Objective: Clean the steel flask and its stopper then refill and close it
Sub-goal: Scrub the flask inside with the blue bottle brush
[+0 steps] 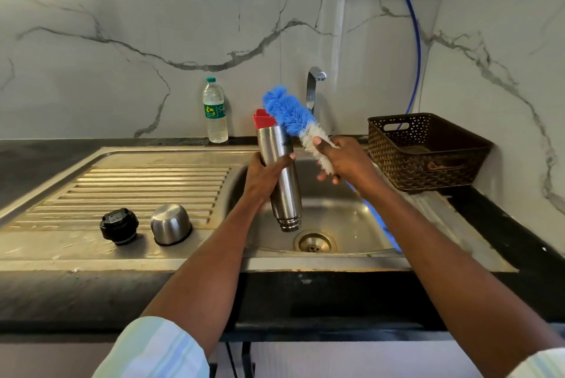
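Both hands are raised over the sink bowl (351, 218). The left hand (269, 175) is wrapped round the middle of the steel flask (282, 182), thumb on the near side and fingertips curling round its right side. The flask is held nearly upright and turned upside down: its ringed, threaded neck points down toward the drain (315, 241), and its base is up. Just behind that upper end stands something red (263, 119); whether it is part of the flask or a separate item behind it cannot be told. The right hand (342, 160) grips a bottle brush (293, 117) at its white bristles, fingers curled round them, with the blue bristle head slanting up and to the left so that it crosses just beside the upper end of the flask. A blurred blue handle runs down behind the right forearm. On the ribbed draining board (146, 185) to the left sit the black stopper (119, 226) and, just beside it but apart, the steel cup lid (171, 224), mouth down. At the back edge of the black counter (504, 224) stands a clear plastic water bottle (215, 111) with a green label and cap. A chrome tap (313, 87) rises behind the brush. To the right rests a dark brown woven basket (425, 151) against the marble wall (122, 26), and a blue hose (414, 29) drops down behind it.
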### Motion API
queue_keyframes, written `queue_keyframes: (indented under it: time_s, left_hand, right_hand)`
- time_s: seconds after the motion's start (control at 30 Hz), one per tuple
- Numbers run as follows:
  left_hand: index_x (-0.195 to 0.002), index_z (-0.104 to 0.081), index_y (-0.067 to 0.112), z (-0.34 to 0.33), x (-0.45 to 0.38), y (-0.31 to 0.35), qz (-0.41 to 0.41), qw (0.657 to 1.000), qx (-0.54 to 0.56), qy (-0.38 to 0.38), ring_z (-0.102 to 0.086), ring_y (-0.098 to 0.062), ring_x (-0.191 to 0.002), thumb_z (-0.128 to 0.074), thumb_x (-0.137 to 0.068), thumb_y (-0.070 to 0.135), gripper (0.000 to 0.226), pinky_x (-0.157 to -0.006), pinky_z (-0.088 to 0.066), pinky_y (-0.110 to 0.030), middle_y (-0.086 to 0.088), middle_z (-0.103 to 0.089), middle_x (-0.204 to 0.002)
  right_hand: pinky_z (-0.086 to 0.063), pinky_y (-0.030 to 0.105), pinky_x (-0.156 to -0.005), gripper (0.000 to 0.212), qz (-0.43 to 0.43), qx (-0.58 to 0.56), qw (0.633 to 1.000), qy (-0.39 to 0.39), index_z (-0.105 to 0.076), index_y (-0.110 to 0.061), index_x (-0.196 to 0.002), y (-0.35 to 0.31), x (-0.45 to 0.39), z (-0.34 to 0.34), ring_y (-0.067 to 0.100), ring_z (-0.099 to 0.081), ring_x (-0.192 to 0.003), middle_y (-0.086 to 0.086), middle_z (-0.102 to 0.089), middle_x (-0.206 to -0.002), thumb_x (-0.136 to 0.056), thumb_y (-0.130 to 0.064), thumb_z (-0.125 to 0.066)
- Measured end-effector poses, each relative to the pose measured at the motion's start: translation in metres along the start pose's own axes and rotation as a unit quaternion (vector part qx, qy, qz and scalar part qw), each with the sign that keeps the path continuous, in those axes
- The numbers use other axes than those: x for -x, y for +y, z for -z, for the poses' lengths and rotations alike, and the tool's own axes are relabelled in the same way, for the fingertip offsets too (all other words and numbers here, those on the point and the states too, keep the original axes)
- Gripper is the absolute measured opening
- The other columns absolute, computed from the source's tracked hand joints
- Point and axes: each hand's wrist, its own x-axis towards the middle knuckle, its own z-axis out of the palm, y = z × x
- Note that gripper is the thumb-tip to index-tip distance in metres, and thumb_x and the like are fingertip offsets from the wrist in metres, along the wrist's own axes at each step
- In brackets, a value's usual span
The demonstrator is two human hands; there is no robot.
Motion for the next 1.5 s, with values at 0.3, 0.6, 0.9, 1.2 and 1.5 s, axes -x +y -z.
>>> queue_keyframes:
  time_s: [0.3, 0.6, 0.9, 1.2, 1.5]
  left_hand:
    - [-0.138, -0.045, 0.021, 0.007, -0.002, -0.003, -0.072, 0.985, -0.146, 0.058, -0.057, -0.017, -0.106, -0.088, -0.061, 0.007, 0.09, -0.091, -0.048, -0.032, 0.006, -0.06, -0.117]
    - [-0.128, -0.054, 0.016, 0.009, 0.003, 0.005, -0.111, 0.968, -0.209, 0.078, -0.058, -0.012, -0.097, -0.087, -0.06, 0.005, 0.076, -0.077, -0.041, -0.019, 0.009, -0.059, -0.107]
    - [-0.128, -0.056, 0.015, 0.007, 0.004, 0.005, -0.117, 0.962, -0.236, 0.068, -0.059, -0.014, -0.101, -0.087, -0.062, 0.006, 0.073, -0.079, -0.042, -0.018, 0.008, -0.061, -0.109]
    - [-0.123, -0.056, 0.016, 0.007, 0.003, 0.004, -0.103, 0.962, -0.245, 0.058, -0.064, -0.022, -0.104, -0.087, -0.061, 0.009, 0.07, -0.084, -0.05, -0.032, 0.002, -0.066, -0.111]
    - [-0.13, -0.054, 0.017, 0.006, 0.001, 0.002, -0.113, 0.96, -0.251, 0.052, -0.062, -0.018, -0.105, -0.088, -0.057, 0.012, 0.08, -0.091, -0.051, -0.035, 0.0, -0.067, -0.119]
  right_hand:
    - [-0.043, 0.029, -0.078, 0.059, 0.16, 0.215, 0.963, 0.042, -0.04, -0.025, -0.144, -0.008, 0.008, -0.006, 0.023, -0.059, -0.1, 0.005, -0.058, -0.123, -0.09, -0.02, -0.063]
    - [-0.039, 0.03, -0.081, 0.048, 0.232, 0.365, 0.901, 0.027, -0.048, -0.022, -0.14, -0.001, 0.002, -0.015, 0.028, -0.055, -0.112, 0.011, -0.056, -0.125, -0.096, -0.04, -0.055]
    - [-0.04, 0.028, -0.08, 0.041, 0.237, 0.333, 0.913, 0.009, -0.058, -0.02, -0.131, 0.003, 0.001, -0.017, 0.026, -0.057, -0.108, 0.008, -0.06, -0.122, -0.094, -0.037, -0.058]
    - [-0.042, 0.03, -0.078, 0.036, 0.232, 0.352, 0.907, -0.014, -0.06, -0.02, -0.127, 0.004, 0.002, -0.02, 0.025, -0.058, -0.103, 0.008, -0.061, -0.121, -0.094, -0.037, -0.058]
    - [-0.043, 0.03, -0.077, 0.034, 0.182, 0.343, 0.921, 0.01, -0.062, -0.02, -0.124, 0.004, -0.005, -0.015, 0.022, -0.058, -0.095, 0.008, -0.064, -0.115, -0.094, -0.036, -0.059]
